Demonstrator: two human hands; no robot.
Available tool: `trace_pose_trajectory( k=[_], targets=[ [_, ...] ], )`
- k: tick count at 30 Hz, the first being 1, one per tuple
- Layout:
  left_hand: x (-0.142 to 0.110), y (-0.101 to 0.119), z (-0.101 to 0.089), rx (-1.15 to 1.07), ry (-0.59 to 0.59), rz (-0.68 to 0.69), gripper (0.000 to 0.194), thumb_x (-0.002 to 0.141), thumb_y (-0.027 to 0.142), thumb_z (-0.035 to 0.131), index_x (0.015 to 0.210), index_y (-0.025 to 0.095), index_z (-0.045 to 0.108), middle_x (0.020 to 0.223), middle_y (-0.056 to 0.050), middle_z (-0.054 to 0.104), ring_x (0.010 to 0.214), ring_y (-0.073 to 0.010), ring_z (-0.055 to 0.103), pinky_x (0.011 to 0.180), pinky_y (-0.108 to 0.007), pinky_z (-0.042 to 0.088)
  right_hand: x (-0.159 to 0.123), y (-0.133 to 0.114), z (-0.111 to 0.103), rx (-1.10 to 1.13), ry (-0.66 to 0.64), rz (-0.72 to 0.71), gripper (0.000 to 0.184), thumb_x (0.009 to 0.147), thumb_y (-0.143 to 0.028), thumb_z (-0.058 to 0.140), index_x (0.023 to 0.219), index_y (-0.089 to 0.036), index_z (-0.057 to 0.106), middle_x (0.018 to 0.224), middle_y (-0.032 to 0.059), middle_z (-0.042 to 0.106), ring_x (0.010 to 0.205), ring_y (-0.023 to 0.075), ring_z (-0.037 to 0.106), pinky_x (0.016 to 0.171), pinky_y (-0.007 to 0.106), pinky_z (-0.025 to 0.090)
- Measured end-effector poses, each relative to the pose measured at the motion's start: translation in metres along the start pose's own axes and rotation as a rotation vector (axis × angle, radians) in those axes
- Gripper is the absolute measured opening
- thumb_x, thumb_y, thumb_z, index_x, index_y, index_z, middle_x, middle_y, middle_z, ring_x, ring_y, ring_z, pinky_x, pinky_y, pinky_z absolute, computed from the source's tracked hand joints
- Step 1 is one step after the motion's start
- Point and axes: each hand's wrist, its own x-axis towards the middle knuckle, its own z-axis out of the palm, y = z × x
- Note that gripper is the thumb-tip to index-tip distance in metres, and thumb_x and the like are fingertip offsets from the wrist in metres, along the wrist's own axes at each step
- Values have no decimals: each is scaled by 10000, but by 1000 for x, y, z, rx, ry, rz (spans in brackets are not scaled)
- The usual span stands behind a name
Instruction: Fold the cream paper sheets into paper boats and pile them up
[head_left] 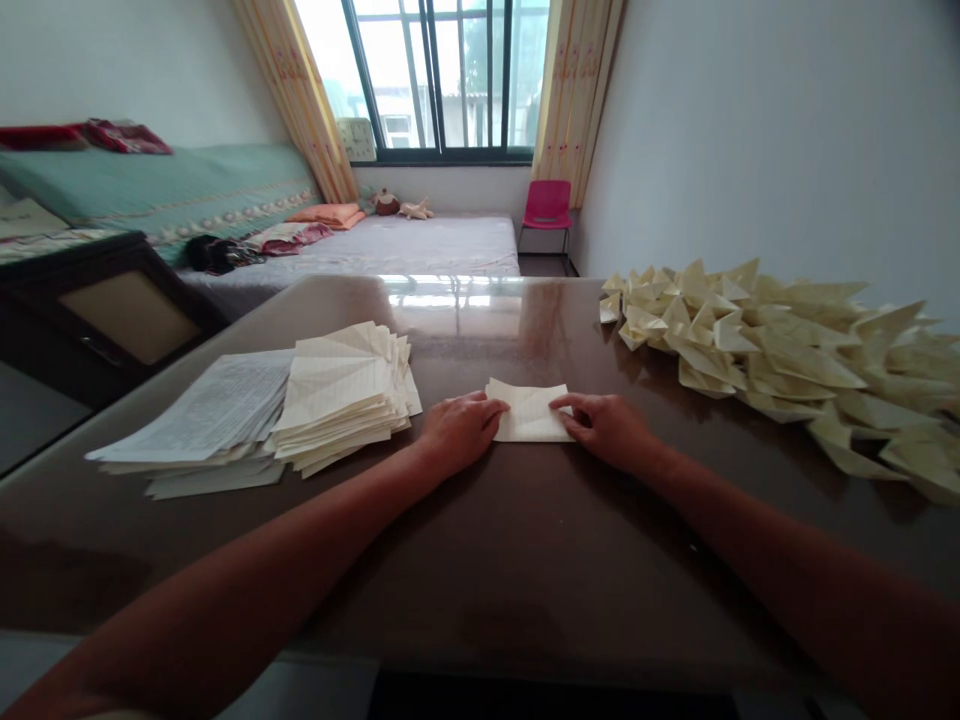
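A folded sheet of cream paper [531, 412] lies on the table in front of me, its fold along the near side and its far edge slightly raised. My left hand [463, 428] grips its left end, thumb and fingers closed on the paper. At the opposite end my right hand [606, 428] pinches the paper's right edge between thumb and forefinger. Left of my left hand sits a stack of creased, lined cream sheets [337, 385]. Over to the right spreads a large heap of folded paper pieces [765, 340] with pointed tips.
A pile of printed sheets [206, 405] adjoins the cream stack on the glossy brown table [480, 560]. Beyond the table are a bed [435, 240], a pink chair [547, 205] and a window. A dark cabinet [112, 310] stands at the left, a white wall at the right.
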Motion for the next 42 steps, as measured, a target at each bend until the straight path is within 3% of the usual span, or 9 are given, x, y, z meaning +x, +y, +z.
trace_pose_trajectory(
  k=[11,16,20,27,30,32,35,38,42],
  targets=[
    [-3,3,-2,220,-24,39,320,924,268,410,1167,321,611,972,-37,654,918,-207,618,709,-285,489,-2,-6,1,-171,10,-65,317,883,-316,458,1140,-294,642,1026,24,727,799,200,667,621,260,408],
    [-7,8,-2,228,131,342,301,955,256,403,1158,240,624,1395,-68,479,1341,-252,351,1052,-414,386,-2,-10,-1,-249,-23,-76,322,883,-302,454,1168,-285,604,1048,40,717,804,211,670,608,262,395],
    [-14,16,-4,122,162,481,344,957,194,355,1199,198,601,1516,-49,331,1438,-227,172,1164,-432,248,-2,-10,0,-252,-19,-69,310,885,-299,450,1159,-283,593,1030,35,718,808,210,665,603,259,384],
    [-17,14,8,-22,-104,452,506,964,440,353,1419,220,385,1494,-75,370,1413,-231,260,1148,-417,267,-2,-13,-5,-318,-32,-73,276,902,-281,451,1128,-285,608,957,44,718,779,205,648,615,275,402],
    [-17,12,10,-30,-153,452,519,968,452,333,1445,247,334,1531,-70,295,1433,-242,199,1159,-436,221,-6,-23,-9,-388,27,-186,255,923,-270,447,1064,-233,657,1039,108,683,951,271,609,749,357,452],
    [-17,13,10,-30,-149,462,516,966,447,340,1444,252,328,1533,-77,290,1433,-240,197,1162,-436,203,-11,-30,-7,-330,54,-317,310,935,-318,453,1170,-214,625,1211,137,617,1139,307,522,895,432,440],
    [-17,14,10,-13,-148,473,520,967,435,341,1444,232,311,1526,-95,302,1426,-223,225,1167,-420,178,-20,-35,4,-149,-63,-505,615,933,-496,422,1450,-171,347,1465,127,404,1354,274,339,1072,438,351],
    [-19,13,10,27,-185,460,580,968,461,306,1464,165,254,1539,-132,252,1440,-224,171,1168,-397,159,-27,-32,16,-95,-140,-506,834,896,-626,382,1507,-103,163,1533,161,257,1425,273,202,1133,438,275],
    [-24,6,7,99,-227,400,668,959,516,271,1479,102,201,1552,-162,180,1448,-241,110,1163,-366,154,-32,-26,18,-142,-165,-447,900,870,-690,343,1492,-54,207,1522,208,241,1425,296,190,1148,442,238]
  ],
)
